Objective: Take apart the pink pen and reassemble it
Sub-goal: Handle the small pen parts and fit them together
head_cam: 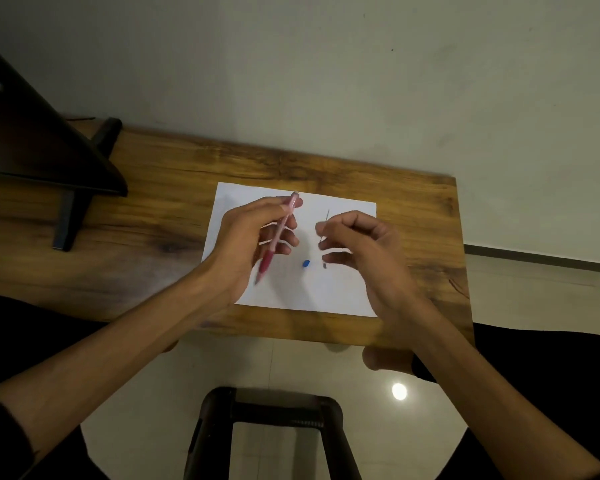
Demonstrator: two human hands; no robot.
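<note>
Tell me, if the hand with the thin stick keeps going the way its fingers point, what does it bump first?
Probably the left hand and the pink pen it holds. The right hand, pinching the thin refill, points its fingers leftward across the white paper. Depth is unclear, so it might pass just above.

The room was dim. A lamp's glare spot (399,391) shone on the glossy floor below me. My hands cast soft shadows on the white paper (343,289). Wide-angle distortion bent the table edge (463,258); detail was soft throughout.
</note>
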